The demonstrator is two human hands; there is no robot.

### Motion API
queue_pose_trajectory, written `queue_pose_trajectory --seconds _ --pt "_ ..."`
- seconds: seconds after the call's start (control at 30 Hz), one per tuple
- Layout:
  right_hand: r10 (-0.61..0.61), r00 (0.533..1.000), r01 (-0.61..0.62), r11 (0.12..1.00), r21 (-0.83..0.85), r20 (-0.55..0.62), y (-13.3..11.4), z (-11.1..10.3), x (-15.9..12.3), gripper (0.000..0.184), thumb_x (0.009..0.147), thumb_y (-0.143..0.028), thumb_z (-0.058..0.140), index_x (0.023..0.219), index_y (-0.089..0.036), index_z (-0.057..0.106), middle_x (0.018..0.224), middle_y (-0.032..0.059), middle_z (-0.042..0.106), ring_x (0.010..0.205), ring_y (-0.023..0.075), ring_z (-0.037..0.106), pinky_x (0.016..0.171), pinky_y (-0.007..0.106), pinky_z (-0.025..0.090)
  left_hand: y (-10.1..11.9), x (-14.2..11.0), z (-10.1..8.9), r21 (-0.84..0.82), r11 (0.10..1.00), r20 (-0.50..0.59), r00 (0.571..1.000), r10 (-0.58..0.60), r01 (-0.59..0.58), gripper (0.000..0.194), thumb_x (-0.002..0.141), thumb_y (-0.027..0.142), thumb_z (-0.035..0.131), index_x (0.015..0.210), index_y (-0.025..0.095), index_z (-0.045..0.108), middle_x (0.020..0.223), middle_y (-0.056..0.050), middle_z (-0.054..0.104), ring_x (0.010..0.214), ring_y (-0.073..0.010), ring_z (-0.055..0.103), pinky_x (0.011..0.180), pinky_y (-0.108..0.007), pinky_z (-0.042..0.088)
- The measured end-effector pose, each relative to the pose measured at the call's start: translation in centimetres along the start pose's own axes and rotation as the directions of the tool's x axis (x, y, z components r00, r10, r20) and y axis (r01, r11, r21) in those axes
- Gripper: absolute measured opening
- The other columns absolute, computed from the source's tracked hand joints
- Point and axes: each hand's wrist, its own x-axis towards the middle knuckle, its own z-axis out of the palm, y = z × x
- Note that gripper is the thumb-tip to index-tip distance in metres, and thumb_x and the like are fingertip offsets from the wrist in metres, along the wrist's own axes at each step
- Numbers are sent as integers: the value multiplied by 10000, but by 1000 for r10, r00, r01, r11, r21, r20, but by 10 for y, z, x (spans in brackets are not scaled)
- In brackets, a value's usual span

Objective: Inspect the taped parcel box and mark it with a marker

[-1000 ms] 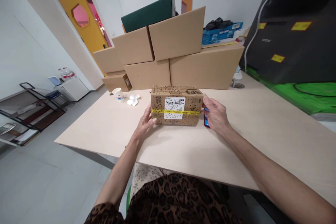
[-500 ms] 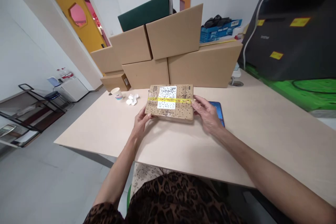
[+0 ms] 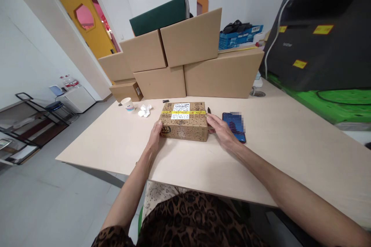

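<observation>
Across the pale table (image 3: 275,154), the person sits with a speckled brown parcel (image 3: 184,131) between both hands, its broad face up and a longer side turned toward the sitter. The parcel looks to be resting on the tabletop, a little forward of the near edge. The left hand (image 3: 155,136) is closed around the near left corner, fingers against that end; the right hand (image 3: 222,129) grips the opposite end, its fingertips pressed at the edge — so the parcel is held from both sides at once. A white label (image 3: 180,111) covers part of the top, and a strip of yellow tape (image 3: 199,112) runs lengthwise across it.

Just beyond the right hand lies a phone (image 3: 232,126), screen lit. A slim dark item (image 3: 209,110) sits just behind the parcel's right end, partly hidden, too small for me to name. Over on the left, I see a paper cup (image 3: 127,104) standing upright, with a crumpled white tissue (image 3: 145,110) near it.

Farther back, large cardboard boxes (image 3: 160,82) are stacked along the table's far side, a dark green box (image 3: 159,16) tilted on top. A blue basket (image 3: 236,41) rests on the right-hand box — dark stuff heaped inside.
</observation>
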Motion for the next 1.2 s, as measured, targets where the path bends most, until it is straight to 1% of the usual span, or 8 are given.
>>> queue_pose_trajectory --seconds 0.2,0.37,0.6,0.73,0.87,0.93,1.07,1.2 --pt "-30 997 23 996 85 76 1 0 1 620 773 -577 788 1304 -268 703 1482 96 639 1240 277 663 936 405 575 6 -2 2 -60 998 60 998 -1 4 611 792 538 820 1287 212 673 1401 -105 692 1365 -321 583 1116 -420 460" --pt "-62 990 47 992 118 124 -1 3 -2 644 780 -552 797 1356 -288 682 1456 70 669 1308 278 630 1061 437 533 13 -6 4 -142 990 36 999 12 -7 734 753 707 798 1339 320 585 1455 -53 649 1408 -302 546 1052 -438 519" --pt "-151 980 167 978 -126 127 -13 -11 12 517 873 -616 677 1246 -262 739 1294 97 736 1117 268 692 898 418 582 17 -4 7 -201 978 -90 993 -71 52 577 731 518 834 1209 244 661 1280 -61 745 1240 -312 650 942 -420 561" --pt "-438 885 423 621 -660 154 -29 -36 43 351 994 -393 541 1212 -196 733 1264 148 715 1086 272 672 979 435 529 17 -5 12 -221 974 -133 988 -73 42 539 729 491 803 1186 229 686 1233 -55 766 1213 -308 664 925 -397 554" --pt "-191 858 491 25 -871 478 -34 -42 68 341 1004 -173 477 1254 -155 708 1189 191 697 1088 296 650 895 394 508 17 -5 13 -205 979 -130 990 -48 21 524 742 487 785 1181 216 695 1257 -63 762 1251 -319 652 976 -411 537" --pt "-46 809 573 -156 -804 586 -31 -37 74 354 991 -112 469 1251 -152 706 1193 202 680 1087 306 640 834 376 493 17 -5 13 -195 981 -113 993 -33 11 523 750 490 781 1182 207 695 1259 -74 761 1260 -329 652 1003 -430 531" --pt "42 745 659 -207 -723 666 -20 -22 80 312 940 -27 507 1127 -140 730 1215 203 678 1092 294 638 807 352 476 16 -6 13 -208 978 -113 993 -41 17 543 750 487 782 1200 197 694 1244 -84 770 1262 -340 659 1022 -446 530" --pt "-17 769 630 -155 -761 639 -15 -21 85 220 926 -34 553 1021 -148 716 1126 173 712 997 260 668 791 327 483 15 -7 13 -223 975 -105 994 -41 17 587 753 487 779 1250 191 683 1270 -89 761 1274 -333 653 1040 -445 522"
